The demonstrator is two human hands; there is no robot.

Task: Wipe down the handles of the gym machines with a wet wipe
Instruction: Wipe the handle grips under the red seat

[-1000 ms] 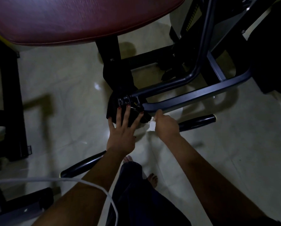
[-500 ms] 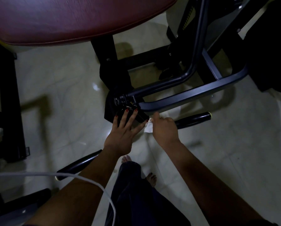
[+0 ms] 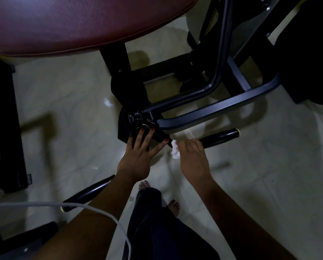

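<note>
Under the maroon seat pad [image 3: 82, 25], in the head view, the left hand [image 3: 136, 158] rests on the machine's black pivot block [image 3: 138, 126], fingers straight and spread, its grip released. The right hand [image 3: 191, 156] has its grip clenched on the wet wipe [image 3: 174, 152], a white wad bunched at the inner end of the right handle [image 3: 220, 140], next to the pivot. That handle's outer length, out to the yellow-ringed cap, lies bare. No sheen shows whether it is already wiped, so I judge this handle to be mid-wipe at best. The left handle [image 3: 87, 194], low over the pale floor [image 3: 72, 109] and partly hidden by the forearm, has no hand on it and probably remains to be done.
</note>
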